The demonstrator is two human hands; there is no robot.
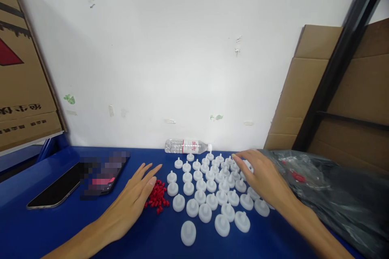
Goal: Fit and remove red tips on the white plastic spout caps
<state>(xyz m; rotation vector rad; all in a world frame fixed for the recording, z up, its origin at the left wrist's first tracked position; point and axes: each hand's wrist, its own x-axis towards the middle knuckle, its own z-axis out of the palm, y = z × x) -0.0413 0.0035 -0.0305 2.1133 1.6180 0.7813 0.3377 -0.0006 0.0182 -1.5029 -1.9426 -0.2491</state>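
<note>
My left hand (133, 197) is open, its fingers stretched forward beside a small heap of red plastic pieces (157, 196). The thumb is close to the heap's left side and may touch it. Many white round plastic caps with short upright spouts (205, 213) stand in loose rows across the middle of the table. Over the back right of these caps lies my right hand (258, 170), fingers apart from the thumb and reaching to the left. I see nothing held in it, though its underside and some caps beneath are hidden.
A clear water bottle (190, 146) lies along the wall behind the caps. Two phones, one dark (57, 186) and one with a lit screen (111, 173), rest at left. A dark plastic bag (343, 194) with a clear bag on it covers the right. Cardboard (27, 77) stands at far left.
</note>
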